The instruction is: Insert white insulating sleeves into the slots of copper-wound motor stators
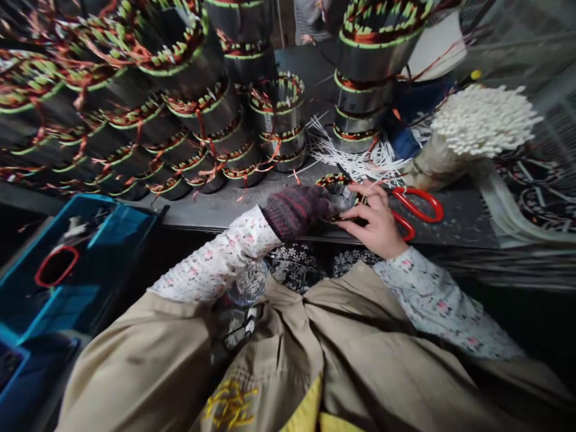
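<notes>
My left hand (294, 211), in a dark knitted glove, and my bare right hand (373, 219) both grip a small motor stator (339, 193) with copper windings and green binding, held low over the bench edge. Part of the stator is hidden by my fingers. Red-handled scissors (418, 205) lie just right of my right hand, partly under it. Beyond my hands, a loose pile of white insulating strips (355, 157) lies at the foot of several stacked stators (278, 123).
Many more stators (148, 66) stand in rows to the left. A thick bundle of white sleeving (483, 120) leans at the right end of the dark metal bench (211, 210). A blue crate (76, 264) with a red ring sits lower left. A transparent bottle (247, 283) rests by my lap.
</notes>
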{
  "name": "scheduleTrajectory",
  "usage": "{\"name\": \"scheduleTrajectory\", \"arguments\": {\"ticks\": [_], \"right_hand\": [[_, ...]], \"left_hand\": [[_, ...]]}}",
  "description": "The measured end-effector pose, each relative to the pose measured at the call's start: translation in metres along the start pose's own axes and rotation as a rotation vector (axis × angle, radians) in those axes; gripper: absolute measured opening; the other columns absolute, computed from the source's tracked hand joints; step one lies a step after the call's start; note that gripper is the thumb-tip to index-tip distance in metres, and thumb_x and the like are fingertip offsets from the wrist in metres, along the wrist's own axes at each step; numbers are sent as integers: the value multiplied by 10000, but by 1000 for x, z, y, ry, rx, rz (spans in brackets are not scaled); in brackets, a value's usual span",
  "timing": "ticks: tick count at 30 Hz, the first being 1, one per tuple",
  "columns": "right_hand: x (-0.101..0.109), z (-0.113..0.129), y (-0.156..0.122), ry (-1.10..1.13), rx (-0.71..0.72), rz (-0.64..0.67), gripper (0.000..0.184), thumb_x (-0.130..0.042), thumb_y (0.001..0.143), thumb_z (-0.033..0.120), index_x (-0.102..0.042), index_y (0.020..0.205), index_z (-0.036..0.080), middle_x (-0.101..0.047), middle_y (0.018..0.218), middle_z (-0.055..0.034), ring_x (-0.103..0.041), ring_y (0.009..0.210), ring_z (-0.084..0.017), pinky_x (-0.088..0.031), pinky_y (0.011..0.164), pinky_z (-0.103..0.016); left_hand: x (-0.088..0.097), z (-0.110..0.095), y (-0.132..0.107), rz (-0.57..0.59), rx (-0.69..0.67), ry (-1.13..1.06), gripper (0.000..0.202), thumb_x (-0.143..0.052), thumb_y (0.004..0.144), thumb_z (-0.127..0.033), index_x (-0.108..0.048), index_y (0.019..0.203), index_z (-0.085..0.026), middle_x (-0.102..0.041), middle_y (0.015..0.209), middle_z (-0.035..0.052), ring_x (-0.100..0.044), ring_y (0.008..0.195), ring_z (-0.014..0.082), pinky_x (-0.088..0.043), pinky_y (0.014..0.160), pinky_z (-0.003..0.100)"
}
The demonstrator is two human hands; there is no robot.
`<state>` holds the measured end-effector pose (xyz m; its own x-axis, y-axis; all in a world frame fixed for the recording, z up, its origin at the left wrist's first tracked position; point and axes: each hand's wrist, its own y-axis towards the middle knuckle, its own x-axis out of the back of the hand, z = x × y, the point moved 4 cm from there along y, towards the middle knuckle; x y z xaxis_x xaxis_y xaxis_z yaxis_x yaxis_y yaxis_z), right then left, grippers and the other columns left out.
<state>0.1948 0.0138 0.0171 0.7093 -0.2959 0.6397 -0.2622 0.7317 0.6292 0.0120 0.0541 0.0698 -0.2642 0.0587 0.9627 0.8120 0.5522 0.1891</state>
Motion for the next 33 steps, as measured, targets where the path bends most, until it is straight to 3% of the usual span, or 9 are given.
{"name": "scheduleTrajectory", "arguments": {"ticks": [4,7,10,13,17,23,26,31,33], "right_hand": [[22,11,-1,7,81,-127,31,-714,875,240,-694,896,227,-653,1220,-80,-611,1191,-269,-528,996,-491],[60,-14,-6,-13,-65,-554,109,-677,916,269,-611,863,200,-652,900,-48,-653,844,-184,-558,768,-349],[93,-54,-10,-77,-217,-887,208,-696,897,353,-564,865,195,-561,747,-7,-552,628,-133,-490,600,-282],[110,-77,2,-168,-241,-839,229,-700,877,395,-618,906,182,-567,762,-25,-543,627,-139,-497,594,-298],[126,-59,18,-268,-141,-737,209,-679,894,375,-685,830,176,-663,872,-96,-655,793,-200,-551,633,-327],[142,-22,9,294,-306,-929,248,-691,883,403,-553,893,198,-685,744,5,-641,548,-130,-521,474,-223],[137,-18,8,513,-387,-944,269,-730,804,363,-531,861,191,-667,671,10,-595,489,-101,-474,448,-180],[111,-19,6,652,-566,-787,293,-740,766,369,-512,834,198,-662,693,21,-562,486,-78,-421,439,-165],[93,-13,5,677,-601,-629,296,-756,732,347,-530,861,204,-646,662,37,-494,426,-68,-370,399,-172]], "left_hand": [[-1,-1,2,-22,-130,82,179,-577,934,-243,-740,1006,-218,-753,1082,34,-687,968,217,-566,974,440],[1,-2,-4,-146,-254,112,259,-446,1002,-252,-691,1084,-242,-721,1245,27,-653,1155,247,-429,1154,572],[-4,1,-8,-215,-365,29,218,-494,989,-351,-650,1097,-242,-703,1291,43,-649,1206,247,-433,1167,559],[-11,2,-6,-266,-363,-107,203,-533,988,-415,-619,956,-233,-757,1089,30,-703,1088,204,-436,1195,502],[-22,-11,-8,-413,-234,-64,167,-560,986,-363,-602,931,-211,-734,866,24,-720,852,187,-482,1159,486],[-40,-29,-8,-557,-35,136,262,-570,985,-419,-614,905,-173,-708,785,40,-707,764,199,-535,1072,504],[-42,-29,-6,-553,25,136,263,-578,983,-422,-625,940,-166,-738,873,62,-721,834,211,-535,1066,498],[-43,-29,-5,-571,-1,72,260,-626,967,-402,-616,1048,-155,-749,1079,90,-707,1082,237,-540,1047,460],[-44,-29,-6,-574,15,80,320,-646,953,-430,-609,1083,-140,-745,1065,105,-703,1089,248,-552,1011,445]]}}
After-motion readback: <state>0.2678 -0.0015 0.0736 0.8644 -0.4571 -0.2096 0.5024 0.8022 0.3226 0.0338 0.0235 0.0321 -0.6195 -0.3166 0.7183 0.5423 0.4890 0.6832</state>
